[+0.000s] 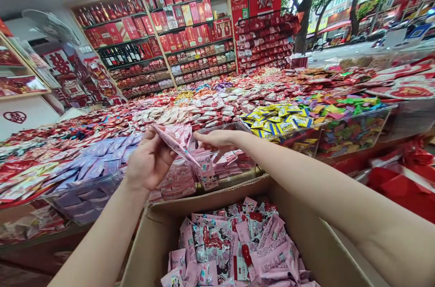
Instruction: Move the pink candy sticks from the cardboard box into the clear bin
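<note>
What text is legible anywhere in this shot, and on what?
"AINI": on the red banner beside the back shelves.
Double-happiness character: red, on the white panel at far left.
Pink packets held by the left hand and right hand, those in the cardboard box, yellow packets: print too small or blurred.

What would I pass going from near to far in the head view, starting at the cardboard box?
cardboard box of pink packets → left hand holding a pink packet, right hand beside it → clear bin of yellow sweets → wall shelves of red boxes
</note>
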A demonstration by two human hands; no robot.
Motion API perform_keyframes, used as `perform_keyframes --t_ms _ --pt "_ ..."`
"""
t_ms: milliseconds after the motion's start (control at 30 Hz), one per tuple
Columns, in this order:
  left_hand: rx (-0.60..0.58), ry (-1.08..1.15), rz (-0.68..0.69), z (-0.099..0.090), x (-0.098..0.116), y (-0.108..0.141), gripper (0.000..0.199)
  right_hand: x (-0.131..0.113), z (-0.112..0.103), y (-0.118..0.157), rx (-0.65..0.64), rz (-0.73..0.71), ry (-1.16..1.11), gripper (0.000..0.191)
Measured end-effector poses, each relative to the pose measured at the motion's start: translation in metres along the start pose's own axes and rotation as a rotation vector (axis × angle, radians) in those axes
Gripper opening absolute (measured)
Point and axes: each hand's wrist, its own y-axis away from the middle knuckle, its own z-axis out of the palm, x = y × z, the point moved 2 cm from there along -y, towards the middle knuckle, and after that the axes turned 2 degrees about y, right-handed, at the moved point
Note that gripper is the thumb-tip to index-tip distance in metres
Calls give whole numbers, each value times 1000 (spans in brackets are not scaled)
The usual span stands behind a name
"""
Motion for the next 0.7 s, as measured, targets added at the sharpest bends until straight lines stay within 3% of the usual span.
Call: perform_keyframes --t_ms 100,167,267,367,500,567,700 --pt "-74 23 -83 9 4 -19 14 0 1 -2 -9 3 -19 46" --pt "-123 20 -90 15 6 -29 10 0 0 -4 -3 10 -13 43" --pt "-129 -64 -68 20 9 -41 43 1 -2 -7 -13 -1 -34 40" --pt "-194 -240 -93 20 14 -50 59 1 -4 -6 -49 -2 -72 42" --pt "-302 -427 -111 17 26 -59 58 1 -6 -5 -91 36 -104 49" --pt "-275 -508 -70 16 34 -66 53 2 -7 -5 -93 60 -132 57" --pt "-140 -712 140 16 47 -85 38 2 -11 -6 -86 90 -180 67"
